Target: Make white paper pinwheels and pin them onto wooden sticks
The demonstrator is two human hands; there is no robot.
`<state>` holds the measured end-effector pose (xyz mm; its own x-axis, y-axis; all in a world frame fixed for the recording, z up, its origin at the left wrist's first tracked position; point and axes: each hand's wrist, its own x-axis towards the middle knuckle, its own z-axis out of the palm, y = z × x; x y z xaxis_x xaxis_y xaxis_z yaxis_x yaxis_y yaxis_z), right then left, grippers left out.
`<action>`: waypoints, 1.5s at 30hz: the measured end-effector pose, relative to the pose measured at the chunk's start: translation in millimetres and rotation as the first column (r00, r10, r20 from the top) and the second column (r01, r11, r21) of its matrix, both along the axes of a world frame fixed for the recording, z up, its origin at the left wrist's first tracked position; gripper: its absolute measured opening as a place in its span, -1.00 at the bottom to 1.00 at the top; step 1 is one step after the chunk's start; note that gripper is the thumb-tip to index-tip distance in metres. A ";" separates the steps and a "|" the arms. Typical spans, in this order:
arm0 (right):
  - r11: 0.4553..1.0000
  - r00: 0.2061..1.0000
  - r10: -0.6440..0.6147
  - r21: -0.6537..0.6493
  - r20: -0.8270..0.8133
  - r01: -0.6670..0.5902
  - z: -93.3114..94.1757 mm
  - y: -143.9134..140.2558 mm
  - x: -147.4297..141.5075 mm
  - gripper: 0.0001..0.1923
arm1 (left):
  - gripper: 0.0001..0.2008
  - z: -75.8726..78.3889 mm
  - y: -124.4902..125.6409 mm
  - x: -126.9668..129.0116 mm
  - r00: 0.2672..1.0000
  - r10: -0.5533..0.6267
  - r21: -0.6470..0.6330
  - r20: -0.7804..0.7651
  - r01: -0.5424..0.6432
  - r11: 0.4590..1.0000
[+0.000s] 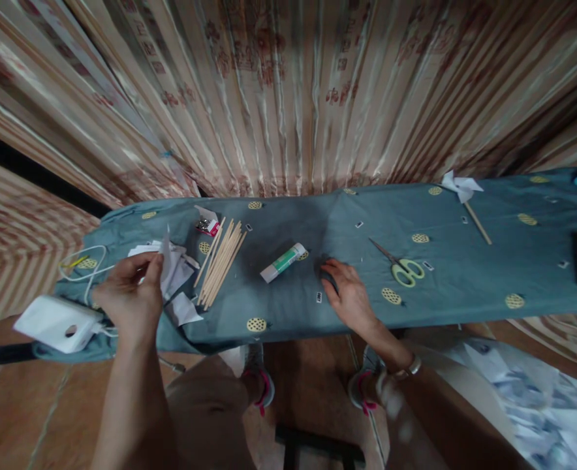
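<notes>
Head view: the left hand (129,297) is raised over the left end of the worktop (465,287), which is covered by a blue cloth with yellow dots. Its fingers (149,261) are pinched closed on the corner of a white paper piece (166,258). The paper stands up from a small pile of paper scraps (178,284) lying just beside the hand.

The right hand (350,294) rests palm down on the cloth near the front edge, right of centre. Its fingers are spread and lie flat; a small dark item under the fingertips cannot be identified, and no grasp is visible. A watch (408,369) sits on that wrist.

Between the hands lie a bundle of sticks (220,261) and a glue stick (283,262), both apart from either hand. Scissors (401,266) lie right of the right hand, near it but not touching. A white box (56,323) sits at the left edge below the left hand. A single stick with folded paper (467,199) lies at the far right.
</notes>
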<state>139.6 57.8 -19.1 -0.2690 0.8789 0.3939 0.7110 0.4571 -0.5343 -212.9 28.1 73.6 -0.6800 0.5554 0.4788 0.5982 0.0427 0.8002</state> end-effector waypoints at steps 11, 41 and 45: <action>0.979 0.973 -0.088 -0.197 -0.213 0.045 29.9 -10.1 32.0 -0.68 | -0.90 -11.1 -19.1 166.4 0.428 -0.771 -0.238 -0.471 0.780 0.579; 0.903 0.957 0.241 -0.325 -0.164 -0.283 27.5 -17.3 75.1 -0.90 | -0.85 -57.2 -30.7 206.0 0.407 -0.913 -0.373 -0.005 0.847 0.380; 0.907 0.956 0.239 -0.314 -0.169 -0.282 25.0 -9.7 65.8 -0.82 | -0.71 -61.1 -31.5 198.1 0.456 -0.889 -0.440 0.039 0.807 0.395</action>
<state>205.3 48.1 5.9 -0.4741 0.8697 0.1372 0.5095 0.3981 -0.7628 -14.8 -3.3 12.5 0.3176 0.9348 0.1591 0.6080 -0.3295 0.7223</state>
